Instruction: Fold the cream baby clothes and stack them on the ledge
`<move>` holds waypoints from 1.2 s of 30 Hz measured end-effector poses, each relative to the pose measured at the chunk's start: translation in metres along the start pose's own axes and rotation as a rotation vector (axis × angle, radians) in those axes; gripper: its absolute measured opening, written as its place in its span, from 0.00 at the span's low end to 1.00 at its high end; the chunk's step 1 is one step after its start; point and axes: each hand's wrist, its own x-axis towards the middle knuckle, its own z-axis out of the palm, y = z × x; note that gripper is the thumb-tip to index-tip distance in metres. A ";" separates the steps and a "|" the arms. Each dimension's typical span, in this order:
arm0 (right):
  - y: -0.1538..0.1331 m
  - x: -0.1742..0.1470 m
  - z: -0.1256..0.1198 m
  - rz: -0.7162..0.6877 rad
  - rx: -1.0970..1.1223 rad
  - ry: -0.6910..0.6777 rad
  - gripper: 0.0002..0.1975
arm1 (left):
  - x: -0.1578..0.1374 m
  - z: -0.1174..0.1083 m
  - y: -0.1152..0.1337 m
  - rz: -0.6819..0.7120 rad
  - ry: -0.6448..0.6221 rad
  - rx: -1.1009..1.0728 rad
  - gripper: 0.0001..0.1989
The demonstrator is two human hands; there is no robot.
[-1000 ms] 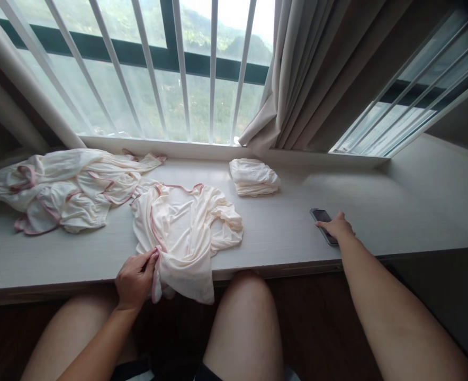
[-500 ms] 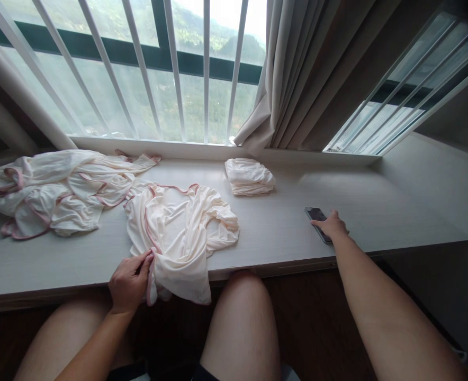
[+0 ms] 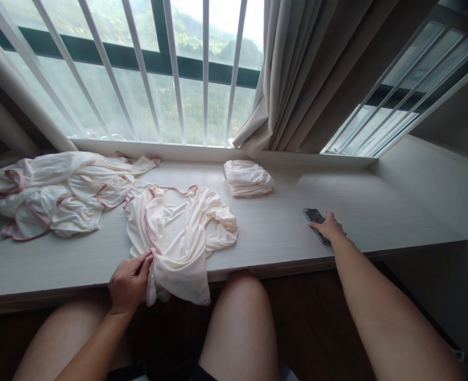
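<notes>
A cream garment with pink trim (image 3: 182, 241) lies spread on the white ledge (image 3: 266, 233), its lower part hanging over the front edge. My left hand (image 3: 128, 278) is closed, pinching the pink-trimmed edge between thumb and fingers. Off to the right, my right hand (image 3: 330, 227) grips a dark smartphone (image 3: 314, 216) that rests flat on the ledge, the thumb along its near left side. The fingers on the phone's far side are partly hidden.
More cream clothes with pink trim (image 3: 71, 190) lie in a loose heap at the left. A folded cream cloth stack (image 3: 249, 179) sits near the window. Behind the ledge are white bars (image 3: 174, 74) and a grey curtain (image 3: 289, 79). My knees (image 3: 240, 323) are at its front edge.
</notes>
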 end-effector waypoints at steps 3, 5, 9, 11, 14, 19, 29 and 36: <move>-0.004 -0.002 -0.004 0.046 0.044 -0.007 0.58 | 0.000 0.000 0.001 0.006 0.003 0.003 0.18; -0.012 -0.010 -0.006 0.018 0.062 0.036 0.54 | 0.000 0.000 0.002 0.003 0.009 0.013 0.19; -0.045 -0.055 -0.003 -0.161 0.161 0.201 0.35 | 0.000 0.001 0.002 -0.007 0.013 0.024 0.19; -0.070 -0.095 0.001 -0.355 0.254 0.281 0.25 | 0.000 0.000 0.001 -0.015 0.004 0.000 0.20; -0.112 -0.178 0.007 -0.650 0.486 0.354 0.16 | 0.000 -0.005 -0.002 -0.052 -0.037 -0.115 0.20; -0.177 -0.343 0.013 -0.904 0.868 0.182 0.10 | -0.011 -0.027 0.001 -0.173 -0.088 -0.388 0.20; -0.266 -0.497 0.045 -0.741 1.172 -0.465 0.09 | -0.062 -0.074 0.031 -0.273 -0.131 -0.615 0.17; -0.291 -0.511 0.058 -0.796 1.162 -0.463 0.09 | -0.073 -0.077 0.033 -0.386 -0.185 -0.853 0.16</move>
